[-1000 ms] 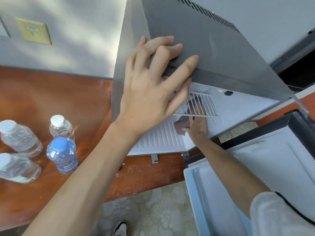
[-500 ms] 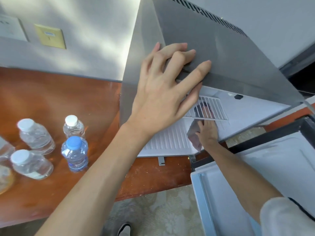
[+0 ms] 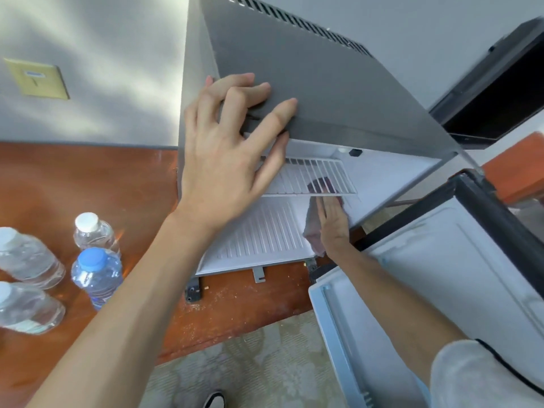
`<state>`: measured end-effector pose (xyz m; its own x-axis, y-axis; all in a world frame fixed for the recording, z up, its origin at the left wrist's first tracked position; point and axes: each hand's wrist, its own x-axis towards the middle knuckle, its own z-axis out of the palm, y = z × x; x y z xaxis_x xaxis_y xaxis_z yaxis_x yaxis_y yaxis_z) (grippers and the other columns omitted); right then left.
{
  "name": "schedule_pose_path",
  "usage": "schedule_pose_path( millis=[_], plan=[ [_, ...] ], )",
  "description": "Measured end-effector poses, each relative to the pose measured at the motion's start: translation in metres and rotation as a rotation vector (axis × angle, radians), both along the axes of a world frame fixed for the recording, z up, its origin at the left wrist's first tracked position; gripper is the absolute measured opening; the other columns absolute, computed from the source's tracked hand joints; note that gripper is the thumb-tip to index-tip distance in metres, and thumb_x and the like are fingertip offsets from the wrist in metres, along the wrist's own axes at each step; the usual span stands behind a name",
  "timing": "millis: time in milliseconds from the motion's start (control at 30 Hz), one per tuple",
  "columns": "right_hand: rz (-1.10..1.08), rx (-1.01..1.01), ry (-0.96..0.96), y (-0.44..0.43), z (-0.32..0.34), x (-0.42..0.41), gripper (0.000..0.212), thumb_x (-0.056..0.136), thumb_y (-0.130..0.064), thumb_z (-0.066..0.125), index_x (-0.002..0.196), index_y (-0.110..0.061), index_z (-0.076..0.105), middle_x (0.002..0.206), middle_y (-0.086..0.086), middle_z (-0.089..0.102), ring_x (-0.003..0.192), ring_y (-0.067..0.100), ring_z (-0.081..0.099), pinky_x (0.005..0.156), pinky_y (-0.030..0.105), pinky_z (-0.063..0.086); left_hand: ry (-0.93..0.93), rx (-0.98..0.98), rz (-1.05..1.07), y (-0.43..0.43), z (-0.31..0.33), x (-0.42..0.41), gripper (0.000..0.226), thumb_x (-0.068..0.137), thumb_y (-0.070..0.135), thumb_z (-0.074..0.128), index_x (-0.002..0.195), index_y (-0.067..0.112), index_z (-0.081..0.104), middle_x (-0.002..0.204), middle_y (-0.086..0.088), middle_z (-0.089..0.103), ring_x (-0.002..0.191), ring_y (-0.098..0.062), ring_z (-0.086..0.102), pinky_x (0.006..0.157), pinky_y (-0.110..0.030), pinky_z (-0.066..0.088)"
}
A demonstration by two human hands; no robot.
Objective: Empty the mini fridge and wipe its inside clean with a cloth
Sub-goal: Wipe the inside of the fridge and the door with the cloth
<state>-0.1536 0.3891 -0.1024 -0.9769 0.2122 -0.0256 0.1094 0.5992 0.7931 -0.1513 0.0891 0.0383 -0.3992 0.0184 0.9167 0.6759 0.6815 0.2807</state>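
Observation:
The grey mini fridge [image 3: 323, 92] stands on a wooden counter with its door [image 3: 441, 275] swung open to the right. My left hand [image 3: 229, 160] lies flat on the fridge's top front edge, fingers spread, holding nothing. My right hand [image 3: 334, 225] reaches inside under the white wire shelf [image 3: 315, 175] and presses a pinkish-purple cloth [image 3: 313, 231] against the white right inner wall. The ribbed white fridge floor [image 3: 259, 237] is bare. Part of the cloth shows through the shelf bars.
Several water bottles stand on the wooden counter [image 3: 88, 184] at left, one with a blue cap [image 3: 95, 275], others with white caps [image 3: 94, 229]. A yellow wall plate [image 3: 36, 79] is on the wall. Patterned carpet [image 3: 250, 363] and a shoe tip [image 3: 215, 400] lie below.
My right hand has slid the cloth from the back of the fridge floor to the right inner wall. The left hand stays on the fridge top; the view shifted slightly.

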Motion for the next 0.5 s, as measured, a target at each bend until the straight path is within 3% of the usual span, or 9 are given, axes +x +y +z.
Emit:
schedule_pose_path(
  millis=[67, 133, 233, 333, 400, 500],
  plan=[
    [0.017, 0.16, -0.064, -0.005, 0.009, 0.013, 0.118, 0.087, -0.071, 0.051, 0.155, 0.003, -0.012, 0.163, 0.027, -0.017, 0.15, 0.044, -0.019, 0.116, 0.056, -0.022, -0.004, 0.003, -0.01, 0.0, 0.0, 0.001, 0.029, 0.107, 0.024, 0.056, 0.128, 0.014, 0.074, 0.123, -0.023, 0.068, 0.13, -0.03, 0.043, 0.103, -0.062, 0.048],
    [-0.015, 0.264, -0.069, -0.008, 0.022, 0.023, 0.112, 0.088, -0.069, 0.048, 0.157, 0.0, -0.008, 0.164, 0.027, -0.008, 0.151, 0.045, -0.012, 0.118, 0.058, -0.019, -0.016, -0.002, -0.025, 0.0, 0.0, 0.002, 0.029, 0.107, 0.024, 0.057, 0.129, 0.014, 0.073, 0.124, -0.022, 0.067, 0.131, -0.03, 0.043, 0.105, -0.061, 0.047],
    [-0.021, 0.3, -0.076, -0.013, 0.058, 0.036, 0.076, 0.091, -0.051, 0.044, 0.153, -0.015, 0.017, 0.153, 0.013, 0.025, 0.145, 0.032, 0.022, 0.123, 0.044, 0.012, -0.009, -0.023, -0.047, -0.003, 0.001, 0.002, 0.03, 0.107, 0.023, 0.058, 0.133, 0.015, 0.071, 0.126, -0.021, 0.066, 0.132, -0.03, 0.042, 0.107, -0.061, 0.046],
    [-0.069, 0.304, -0.064, -0.018, 0.088, 0.044, 0.069, 0.095, -0.045, 0.047, 0.15, -0.015, 0.018, 0.148, 0.005, 0.028, 0.142, 0.026, 0.028, 0.12, 0.037, 0.021, 0.007, -0.039, -0.049, -0.006, 0.002, 0.001, 0.031, 0.106, 0.023, 0.058, 0.135, 0.017, 0.068, 0.127, -0.019, 0.066, 0.131, -0.031, 0.045, 0.108, -0.06, 0.046],
    [-0.152, 0.256, -0.046, -0.017, 0.094, 0.049, 0.076, 0.097, -0.048, 0.048, 0.154, -0.011, 0.014, 0.156, 0.008, 0.022, 0.148, 0.028, 0.022, 0.123, 0.04, 0.017, 0.018, -0.057, -0.055, -0.008, 0.002, 0.0, 0.033, 0.106, 0.024, 0.057, 0.136, 0.019, 0.067, 0.127, -0.016, 0.066, 0.131, -0.031, 0.047, 0.109, -0.059, 0.046],
    [-0.241, 0.314, -0.006, -0.01, 0.105, 0.062, 0.082, 0.105, -0.049, 0.031, 0.157, -0.001, -0.009, 0.166, 0.02, -0.01, 0.155, 0.035, -0.01, 0.124, 0.045, -0.008, 0.011, -0.09, -0.083, -0.011, 0.003, 0.0, 0.035, 0.105, 0.025, 0.055, 0.138, 0.02, 0.066, 0.129, -0.013, 0.065, 0.132, -0.031, 0.049, 0.111, -0.057, 0.044]
  ],
)
